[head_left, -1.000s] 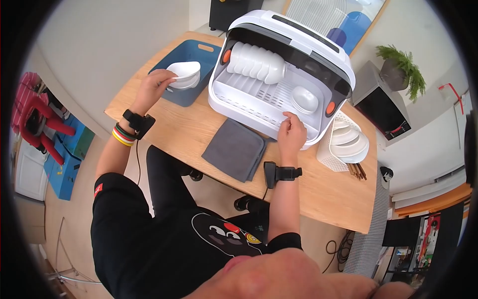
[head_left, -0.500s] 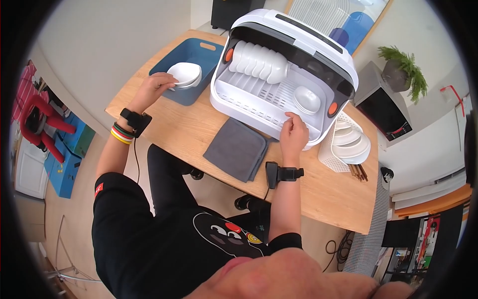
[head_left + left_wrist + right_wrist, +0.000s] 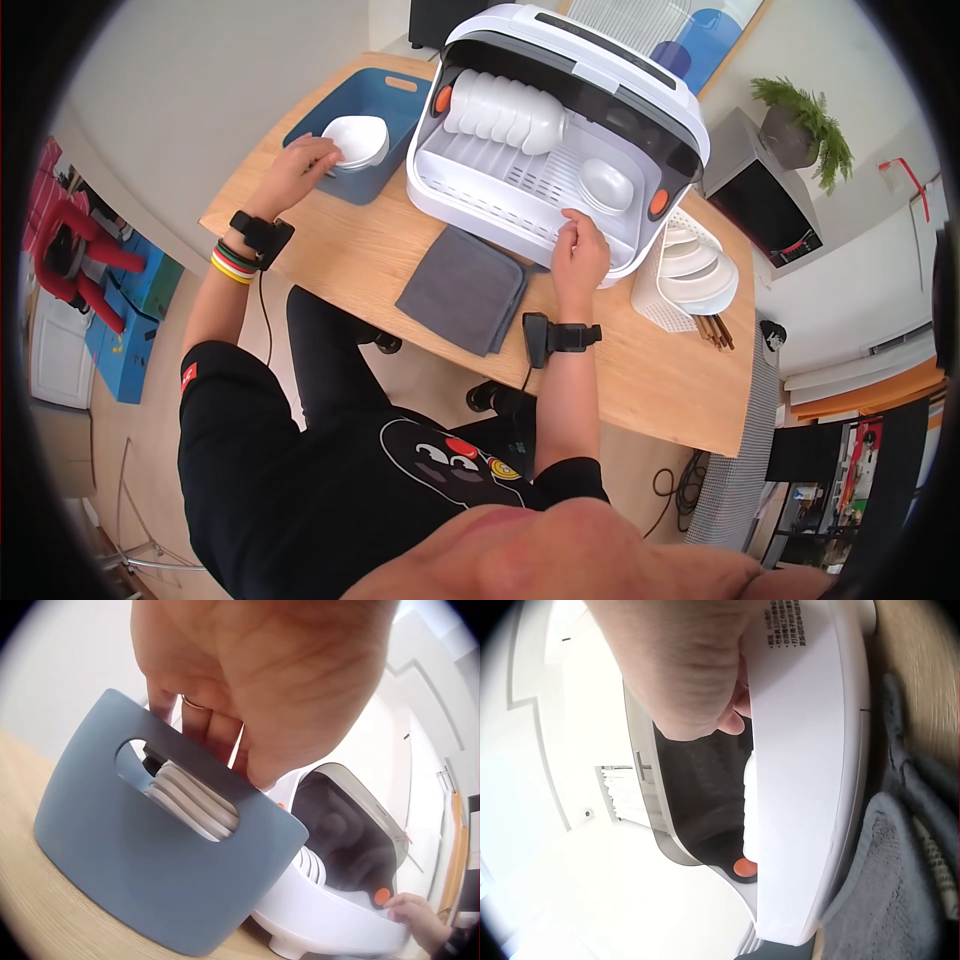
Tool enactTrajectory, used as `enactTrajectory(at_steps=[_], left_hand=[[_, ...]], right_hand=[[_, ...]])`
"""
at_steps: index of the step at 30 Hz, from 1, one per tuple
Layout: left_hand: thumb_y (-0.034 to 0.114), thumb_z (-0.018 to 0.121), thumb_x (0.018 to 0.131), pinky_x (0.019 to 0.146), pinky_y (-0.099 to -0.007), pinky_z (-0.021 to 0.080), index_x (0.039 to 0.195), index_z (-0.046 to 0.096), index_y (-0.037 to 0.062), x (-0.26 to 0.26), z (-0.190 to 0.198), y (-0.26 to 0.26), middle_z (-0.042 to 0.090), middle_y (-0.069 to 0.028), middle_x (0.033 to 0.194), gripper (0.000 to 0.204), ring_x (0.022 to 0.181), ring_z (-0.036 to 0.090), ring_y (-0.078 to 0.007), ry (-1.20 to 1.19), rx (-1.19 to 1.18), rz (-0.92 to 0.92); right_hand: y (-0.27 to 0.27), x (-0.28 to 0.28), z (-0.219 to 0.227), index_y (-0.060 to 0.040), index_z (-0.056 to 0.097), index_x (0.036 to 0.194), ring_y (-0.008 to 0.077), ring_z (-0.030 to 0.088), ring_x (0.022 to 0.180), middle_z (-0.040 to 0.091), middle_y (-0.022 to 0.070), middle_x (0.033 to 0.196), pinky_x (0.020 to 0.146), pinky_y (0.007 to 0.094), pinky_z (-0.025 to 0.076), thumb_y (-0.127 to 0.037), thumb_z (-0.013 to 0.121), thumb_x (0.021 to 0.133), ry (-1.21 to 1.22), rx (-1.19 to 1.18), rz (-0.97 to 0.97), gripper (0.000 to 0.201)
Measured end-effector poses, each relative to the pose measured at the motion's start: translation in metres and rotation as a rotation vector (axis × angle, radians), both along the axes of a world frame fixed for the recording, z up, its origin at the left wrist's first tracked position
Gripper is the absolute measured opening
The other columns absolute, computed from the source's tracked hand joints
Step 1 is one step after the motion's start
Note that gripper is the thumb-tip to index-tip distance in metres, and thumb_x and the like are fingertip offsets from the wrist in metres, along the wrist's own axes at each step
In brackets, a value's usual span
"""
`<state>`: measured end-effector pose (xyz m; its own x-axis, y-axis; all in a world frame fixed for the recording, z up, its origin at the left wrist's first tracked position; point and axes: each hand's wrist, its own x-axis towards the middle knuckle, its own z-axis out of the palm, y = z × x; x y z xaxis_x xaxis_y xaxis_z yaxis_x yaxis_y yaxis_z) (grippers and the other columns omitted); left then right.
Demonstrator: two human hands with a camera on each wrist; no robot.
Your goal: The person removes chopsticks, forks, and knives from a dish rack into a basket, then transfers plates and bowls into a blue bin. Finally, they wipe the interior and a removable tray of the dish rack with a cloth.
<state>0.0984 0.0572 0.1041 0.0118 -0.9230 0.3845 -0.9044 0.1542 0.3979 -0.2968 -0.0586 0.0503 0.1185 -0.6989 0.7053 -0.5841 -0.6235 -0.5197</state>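
In the head view, my left hand is at the near-left rim of a nested stack of white bowls, its fingers pinching the rim. The bowls are in a blue bin; through the bin's handle slot, the left wrist view shows several stacked bowl edges. The bin wall hides my left fingertips there. My right hand rests at the front edge of a white dish cabinet, fingers loosely curled over it and holding nothing. Inside the cabinet, several white bowls stand in a row, with another bowl at the right.
A folded grey cloth lies in front of the cabinet on the wooden table. To the right, a white perforated basket holds plates, with chopsticks beside them. The cabinet's dark lid is raised. A microwave stands beyond.
The top bowl, earlier tilted up by my left hand, has come down level into the stack. The right hand keeps its place at the cabinet edge. The head view has shifted slightly.
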Motion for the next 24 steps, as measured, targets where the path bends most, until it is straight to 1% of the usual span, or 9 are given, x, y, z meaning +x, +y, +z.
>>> enactTrajectory(at_steps=[3, 5, 6, 8, 9, 14, 17, 20, 24], left_hand=[[0.014, 0.051, 0.092, 0.105, -0.0389, 0.032, 0.099, 0.064, 0.0035, -0.020, 0.014, -0.005, 0.063, -0.0096, 0.107, 0.019, 0.106, 0.056, -0.0246, -0.083, -0.060, 0.023], [0.013, 0.051, 0.092, 0.106, -0.0407, 0.030, 0.101, 0.063, 0.0038, -0.040, 0.023, -0.013, 0.064, -0.0080, 0.106, 0.018, 0.106, 0.056, -0.0241, -0.096, -0.167, -0.076], [0.013, 0.051, 0.092, 0.106, -0.0407, 0.030, 0.101, 0.063, 0.0038, -0.052, 0.031, -0.019, 0.064, -0.0080, 0.106, 0.018, 0.106, 0.056, -0.0241, -0.095, -0.165, -0.078], [0.013, 0.053, 0.091, 0.101, -0.0398, 0.035, 0.101, 0.063, 0.0040, -0.077, 0.044, -0.035, 0.063, -0.0091, 0.105, 0.017, 0.106, 0.056, -0.0243, -0.039, -0.110, -0.278], [0.013, 0.053, 0.091, 0.101, -0.0398, 0.035, 0.101, 0.063, 0.0040, -0.088, 0.045, -0.045, 0.063, -0.0091, 0.105, 0.017, 0.106, 0.056, -0.0243, -0.037, -0.110, -0.284], [0.014, 0.054, 0.089, 0.088, -0.0362, 0.044, 0.099, 0.064, 0.0047, -0.152, 0.039, -0.104, 0.063, -0.0123, 0.103, 0.016, 0.101, 0.057, -0.0276, 0.017, -0.062, -0.587], [0.016, 0.056, 0.087, 0.084, -0.0369, 0.045, 0.100, 0.063, 0.0061, -0.188, 0.023, -0.146, 0.063, -0.0117, 0.100, 0.018, 0.095, 0.058, -0.0309, -0.026, -0.051, -0.678], [0.013, 0.058, 0.084, 0.085, -0.0372, 0.044, 0.102, 0.062, 0.0055, -0.226, 0.021, -0.172, 0.061, -0.0121, 0.103, 0.020, 0.097, 0.057, -0.0318, -0.070, 0.013, -0.699], [0.011, 0.059, 0.081, 0.085, -0.0392, 0.045, 0.103, 0.062, 0.0082, -0.261, 0.007, -0.203, 0.061, -0.0115, 0.105, 0.022, 0.098, 0.057, -0.0321, -0.150, -0.048, -0.747]], right_hand=[[0.002, -0.001, 0.000, -0.0082, 0.064, 0.097, 0.0259, 0.060, 0.074, 0.064, 0.0059, 0.077, 0.068, 0.0363, 0.044, 0.000, 0.049, 0.077, 0.003, 0.036, 0.016, 0.026], [0.001, -0.002, 0.000, -0.0082, 0.064, 0.099, 0.0257, 0.060, 0.075, 0.064, 0.0055, 0.078, 0.070, 0.0367, 0.043, 0.001, 0.049, 0.076, 0.005, 0.038, 0.020, 0.029], [0.001, -0.002, 0.000, -0.0082, 0.063, 0.100, 0.0256, 0.060, 0.076, 0.065, 0.0052, 0.079, 0.072, 0.0371, 0.043, 0.002, 0.048, 0.075, 0.006, 0.039, 0.028, 0.031], [0.002, -0.003, 0.000, -0.0081, 0.063, 0.101, 0.0254, 0.060, 0.076, 0.065, 0.0051, 0.079, 0.072, 0.0372, 0.043, 0.002, 0.048, 0.075, 0.010, 0.037, 0.028, 0.032], [0.002, -0.003, 0.000, -0.0079, 0.063, 0.102, 0.0253, 0.060, 0.076, 0.065, 0.0051, 0.079, 0.071, 0.0372, 0.043, 0.003, 0.048, 0.075, 0.012, 0.032, 0.028, 0.033], [0.003, -0.003, 0.003, -0.0081, 0.062, 0.100, 0.0255, 0.060, 0.075, 0.064, 0.0053, 0.077, 0.070, 0.0373, 0.043, 0.003, 0.048, 0.075, -0.001, 0.035, 0.036, 0.031], [0.004, -0.003, 0.003, -0.0085, 0.062, 0.099, 0.0259, 0.060, 0.075, 0.063, 0.0053, 0.075, 0.070, 0.0374, 0.043, 0.003, 0.048, 0.075, -0.013, 0.028, 0.041, 0.030], [0.003, -0.003, 0.002, -0.0088, 0.062, 0.099, 0.0259, 0.060, 0.075, 0.063, 0.0050, 0.074, 0.069, 0.0374, 0.042, 0.003, 0.048, 0.075, -0.022, 0.012, 0.049, 0.030], [0.002, -0.003, 0.001, -0.0089, 0.062, 0.097, 0.0255, 0.060, 0.074, 0.062, 0.0047, 0.074, 0.068, 0.0374, 0.041, 0.003, 0.049, 0.074, -0.016, 0.017, 0.042, 0.028]])
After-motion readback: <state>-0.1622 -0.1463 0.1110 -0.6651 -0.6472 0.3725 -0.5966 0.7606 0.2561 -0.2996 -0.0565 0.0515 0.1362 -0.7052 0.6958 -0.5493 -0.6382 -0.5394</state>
